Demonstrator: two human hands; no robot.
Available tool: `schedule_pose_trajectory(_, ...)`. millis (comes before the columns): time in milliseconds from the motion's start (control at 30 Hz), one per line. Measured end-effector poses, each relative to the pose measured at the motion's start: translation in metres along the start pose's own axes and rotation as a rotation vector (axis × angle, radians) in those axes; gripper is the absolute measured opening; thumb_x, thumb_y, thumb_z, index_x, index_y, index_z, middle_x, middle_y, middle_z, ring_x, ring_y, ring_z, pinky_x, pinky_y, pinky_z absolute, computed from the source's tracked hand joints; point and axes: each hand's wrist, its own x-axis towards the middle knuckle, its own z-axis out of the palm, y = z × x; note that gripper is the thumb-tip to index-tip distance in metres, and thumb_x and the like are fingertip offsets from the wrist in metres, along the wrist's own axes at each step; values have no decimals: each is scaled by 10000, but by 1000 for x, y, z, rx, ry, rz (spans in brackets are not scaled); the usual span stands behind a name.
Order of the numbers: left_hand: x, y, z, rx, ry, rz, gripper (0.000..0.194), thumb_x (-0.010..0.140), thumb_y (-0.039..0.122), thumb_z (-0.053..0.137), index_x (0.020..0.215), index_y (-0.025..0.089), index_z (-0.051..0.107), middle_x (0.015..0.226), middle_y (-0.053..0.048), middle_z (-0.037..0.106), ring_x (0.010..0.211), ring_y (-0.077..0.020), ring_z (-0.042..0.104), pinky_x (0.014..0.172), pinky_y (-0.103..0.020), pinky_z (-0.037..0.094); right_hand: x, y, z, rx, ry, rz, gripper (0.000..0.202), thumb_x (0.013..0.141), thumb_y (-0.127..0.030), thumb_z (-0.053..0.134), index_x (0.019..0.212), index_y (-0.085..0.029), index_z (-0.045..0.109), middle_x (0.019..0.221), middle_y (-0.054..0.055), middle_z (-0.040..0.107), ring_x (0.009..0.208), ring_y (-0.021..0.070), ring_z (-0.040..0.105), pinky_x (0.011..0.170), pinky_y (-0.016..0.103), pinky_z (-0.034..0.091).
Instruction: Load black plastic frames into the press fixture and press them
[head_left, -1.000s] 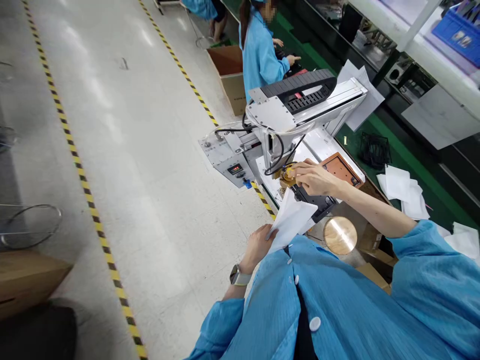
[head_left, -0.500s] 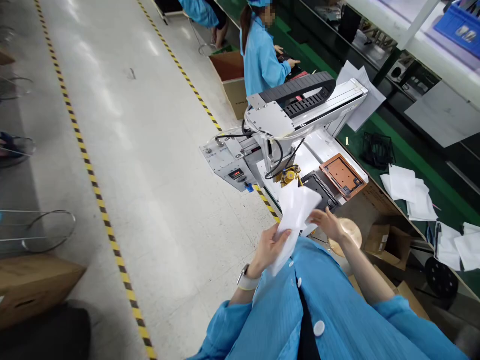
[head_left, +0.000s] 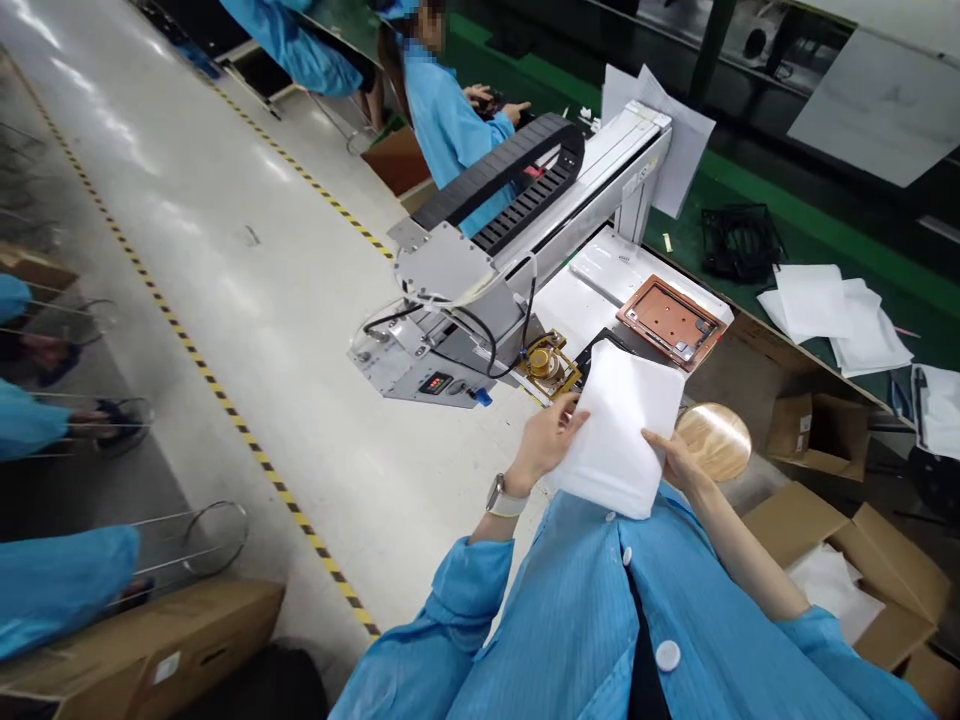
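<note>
A white sheet or pouch [head_left: 626, 430] hangs in front of my blue coat, spread fairly flat between both hands. My left hand [head_left: 551, 435], with a watch on the wrist, grips its left edge with curled fingers. On the right edge, the fingers of my right hand [head_left: 671, 455] pinch it. Just beyond is the machine's white bed, where an orange-brown frame [head_left: 673, 325] lies in a fixture. A black plate [head_left: 604, 345] is partly hidden behind the white piece. Beside it sits a yellow metal part [head_left: 546, 362] under the machine head [head_left: 427, 345].
A round wooden stool [head_left: 714, 440] stands right of my right hand. White pouches [head_left: 814, 300] and black frames [head_left: 739, 240] lie on the green bench. Open cartons [head_left: 795, 520] are at lower right. A co-worker [head_left: 450, 110] sits beyond the machine.
The white piece, folded or crumpled before, is now spread out. My right hand, earlier loose beside it, now grips its right edge. The view has shifted, showing more cartons and other people's blue sleeves.
</note>
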Motion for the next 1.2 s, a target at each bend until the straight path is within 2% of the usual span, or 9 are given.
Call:
schedule_pose_trajectory(67, 15, 3, -14, 227, 163, -20, 709, 1064, 724, 622, 1526, 186, 663, 1145, -149, 823, 1024, -330, 740, 937, -405, 534, 3, -7, -20, -2, 114, -56, 726, 705, -490, 1073, 1311, -242, 760, 1316, 89, 867, 1141, 320, 840, 968, 406, 727)
schedule_pose_trajectory(133, 32, 7, -25, 565, 291, -44, 688, 1145, 643, 535, 1647, 174, 557, 1271, -200, 816, 1186, -387, 757, 990, -428, 539, 5, -12, -41, -2, 195, -79, 747, 683, -495, 1084, 1303, -240, 754, 1309, 86, 868, 1109, 308, 841, 924, 388, 735)
schedule_pose_trajectory(200, 49, 10, -31, 866, 299, -61, 654, 1175, 628, 481, 1653, 187, 552, 1358, -219, 798, 1273, -417, 756, 993, -431, 554, 7, -15, -61, -1, 245, -87, 764, 670, -505, 1085, 1306, -243, 752, 1310, 81, 867, 1087, 299, 841, 893, 378, 741)
schedule_pose_trajectory(267, 63, 10, -32, 992, 249, -73, 604, 1192, 612, 430, 1582, 188, 611, 1373, -226, 787, 1260, -427, 766, 961, -425, 565, 6, -15, -77, -3, 280, -92, 769, 659, -501, 1084, 1305, -248, 754, 1311, 76, 867, 1081, 294, 841, 879, 371, 746)
schedule_pose_trajectory(367, 74, 6, -31, 1028, 218, -68, 568, 1208, 573, 371, 1482, 168, 661, 1326, -222, 792, 1157, -417, 794, 896, -414, 567, 5, -9, -91, -4, 318, -96, 757, 664, -476, 1076, 1312, -252, 755, 1321, 76, 864, 1105, 292, 841, 912, 370, 749)
schedule_pose_trajectory(500, 76, -4, -37, 1035, 178, 7, 558, 1211, 546, 374, 1511, 154, 635, 1345, -210, 783, 1137, -385, 793, 863, -384, 558, 2, -2, -96, 0, 353, -85, 714, 689, -466, 1063, 1290, -231, 759, 1306, 101, 865, 1092, 300, 845, 922, 387, 754)
schedule_pose_trajectory(667, 80, -16, -49, 1011, 131, 130, 536, 1203, 480, 415, 1542, 124, 627, 1339, -238, 761, 1146, -377, 784, 900, -396, 566, 1, 2, -98, 11, 374, -97, 721, 711, -428, 1056, 1334, -246, 743, 1316, 88, 862, 1136, 300, 838, 954, 391, 753)
schedule_pose_trajectory(833, 84, -24, -56, 986, 103, 224, 509, 1198, 427, 388, 1516, 116, 636, 1323, -260, 733, 1166, -393, 769, 941, -435, 593, -1, 10, -102, 31, 423, -86, 633, 705, -405, 1034, 1253, -234, 766, 1283, 103, 868, 1110, 318, 839, 939, 413, 758)
schedule_pose_trajectory(1200, 81, -23, -68, 985, 40, 308, 477, 1197, 380, 395, 1530, 114, 610, 1298, -239, 689, 1169, -389, 753, 1004, -463, 599, -10, 23, -108, 86, 487, -98, 568, 699, -390, 1010, 1191, -223, 781, 1265, 100, 872, 1089, 301, 841, 951, 418, 751)
